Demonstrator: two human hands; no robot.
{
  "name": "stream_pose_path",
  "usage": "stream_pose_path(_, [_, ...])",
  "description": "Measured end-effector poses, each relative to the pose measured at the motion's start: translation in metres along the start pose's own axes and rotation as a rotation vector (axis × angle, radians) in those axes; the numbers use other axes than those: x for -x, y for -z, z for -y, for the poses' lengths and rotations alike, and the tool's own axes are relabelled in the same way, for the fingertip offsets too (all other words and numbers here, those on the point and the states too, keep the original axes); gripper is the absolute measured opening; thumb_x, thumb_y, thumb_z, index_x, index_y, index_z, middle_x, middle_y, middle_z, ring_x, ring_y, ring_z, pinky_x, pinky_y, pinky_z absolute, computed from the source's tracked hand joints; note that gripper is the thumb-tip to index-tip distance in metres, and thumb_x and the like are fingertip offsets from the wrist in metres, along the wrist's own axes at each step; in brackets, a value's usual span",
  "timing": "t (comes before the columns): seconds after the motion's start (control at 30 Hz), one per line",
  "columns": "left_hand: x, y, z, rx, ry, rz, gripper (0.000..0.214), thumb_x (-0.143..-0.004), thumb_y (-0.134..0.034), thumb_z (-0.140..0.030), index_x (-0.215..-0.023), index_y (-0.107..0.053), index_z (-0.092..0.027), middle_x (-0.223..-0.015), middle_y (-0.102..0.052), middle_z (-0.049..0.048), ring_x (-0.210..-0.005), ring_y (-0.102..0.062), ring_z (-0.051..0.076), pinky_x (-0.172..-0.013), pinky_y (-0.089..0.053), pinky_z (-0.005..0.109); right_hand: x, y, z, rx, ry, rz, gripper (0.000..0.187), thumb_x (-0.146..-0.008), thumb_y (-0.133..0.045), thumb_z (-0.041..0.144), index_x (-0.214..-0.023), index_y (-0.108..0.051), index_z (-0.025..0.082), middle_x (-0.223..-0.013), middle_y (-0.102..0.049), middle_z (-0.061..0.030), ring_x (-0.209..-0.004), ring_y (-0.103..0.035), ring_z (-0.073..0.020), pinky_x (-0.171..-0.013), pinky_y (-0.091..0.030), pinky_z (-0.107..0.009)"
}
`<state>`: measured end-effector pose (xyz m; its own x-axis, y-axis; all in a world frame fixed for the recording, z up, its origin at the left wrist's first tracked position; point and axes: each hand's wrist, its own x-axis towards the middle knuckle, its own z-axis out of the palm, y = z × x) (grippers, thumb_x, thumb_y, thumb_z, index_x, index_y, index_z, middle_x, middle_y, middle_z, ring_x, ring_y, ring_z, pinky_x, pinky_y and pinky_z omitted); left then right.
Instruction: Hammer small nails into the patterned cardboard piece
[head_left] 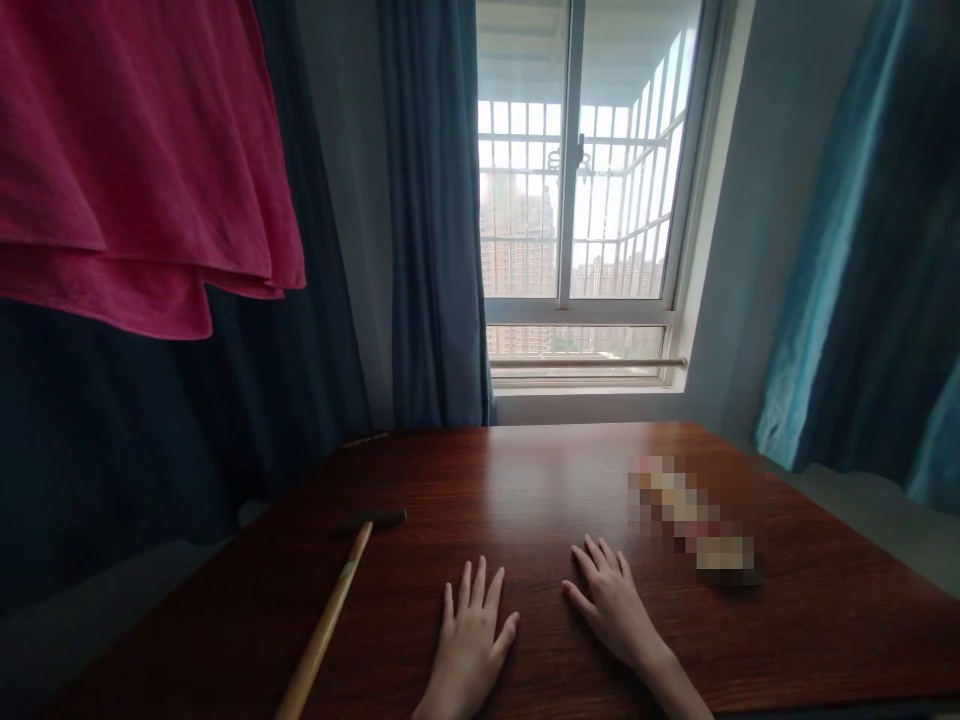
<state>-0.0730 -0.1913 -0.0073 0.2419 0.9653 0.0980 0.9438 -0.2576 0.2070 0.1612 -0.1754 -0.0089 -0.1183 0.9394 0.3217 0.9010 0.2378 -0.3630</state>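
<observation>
Both hands rest palm down on a dark reddish-brown wooden table (525, 490). My left hand (472, 635) lies flat with its fingers spread and holds nothing. To its left is a hammer (330, 620) with a dark head and a long pale wooden handle that runs out of the bottom of the view. My right hand (606, 595) is also flat, fingers apart, with nothing in it. Beyond it to the right lies a long pixelated object (686, 510) whose kind I cannot make out. Neither hand touches the hammer or that object.
A pink cloth (142, 170) hangs at the upper left. Blue curtains (435, 220) flank a window (577, 200) with white bars outside, behind the table's far edge. Another curtain (862, 250) hangs at the right. A thin dark item (366, 438) lies at the table's far left corner.
</observation>
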Motion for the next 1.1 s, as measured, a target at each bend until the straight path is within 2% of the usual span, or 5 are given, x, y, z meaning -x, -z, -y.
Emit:
stream_pose_path(0.17, [0.001, 0.002, -0.003, -0.035, -0.003, -0.032, 0.057, -0.083, -0.024, -0.052, -0.134, -0.025, -0.026, -0.143, -0.014, 0.0044, -0.131, -0.008, 0.027, -0.103, -0.012, 0.051, 0.01, 0.017, -0.034, -0.214, -0.136, -0.389, 0.041, -0.081, -0.038, 0.038, -0.11, -0.054, 0.014, -0.107, -0.059, -0.0112, -0.099, -0.054, -0.0221, -0.088, -0.04, -0.035])
stream_pose_path(0.37, [0.003, 0.001, -0.001, -0.03, -0.016, -0.057, 0.058, -0.082, -0.025, -0.052, -0.134, -0.026, -0.025, -0.143, -0.015, 0.0046, -0.131, -0.01, 0.028, -0.102, -0.014, 0.051, 0.024, 0.048, -0.119, -0.023, -0.373, -0.811, 0.067, -0.07, -0.044, 0.057, -0.116, -0.046, 0.009, -0.116, -0.049, -0.0188, -0.108, -0.045, -0.0309, -0.093, -0.032, -0.041])
stream_pose_path(0.53, [0.001, 0.001, -0.001, -0.026, -0.009, -0.069, 0.056, -0.082, -0.026, -0.051, -0.133, -0.027, -0.027, -0.143, -0.016, 0.0038, -0.131, -0.011, 0.026, -0.103, -0.013, 0.049, 0.002, 0.052, -0.168, 0.192, -0.544, -0.583, 0.112, -0.05, -0.048, 0.075, -0.129, -0.026, -0.001, -0.126, -0.035, -0.0292, -0.116, -0.034, -0.0404, -0.094, -0.026, -0.046])
stream_pose_path(0.77, [0.002, 0.002, -0.001, -0.032, -0.022, -0.077, 0.056, -0.083, -0.026, -0.05, -0.133, -0.027, -0.026, -0.142, -0.017, 0.0043, -0.131, -0.012, 0.027, -0.103, -0.013, 0.05, -0.025, 0.057, -0.197, 0.248, -0.66, -0.352, 0.122, -0.044, -0.051, 0.074, -0.133, -0.016, -0.002, -0.125, -0.038, -0.0281, -0.115, -0.036, -0.039, -0.093, -0.027, -0.043])
stream_pose_path(1.1, [0.001, 0.002, -0.002, -0.022, -0.007, -0.056, 0.055, -0.083, -0.028, -0.048, -0.133, -0.028, -0.025, -0.142, -0.018, 0.0045, -0.131, -0.011, 0.027, -0.103, -0.013, 0.05, -0.026, 0.061, -0.199, 0.26, -0.735, -0.298, 0.124, -0.044, -0.05, 0.075, -0.137, -0.001, 0.01, -0.111, -0.052, -0.0233, -0.104, -0.047, -0.0392, -0.082, -0.033, -0.048])
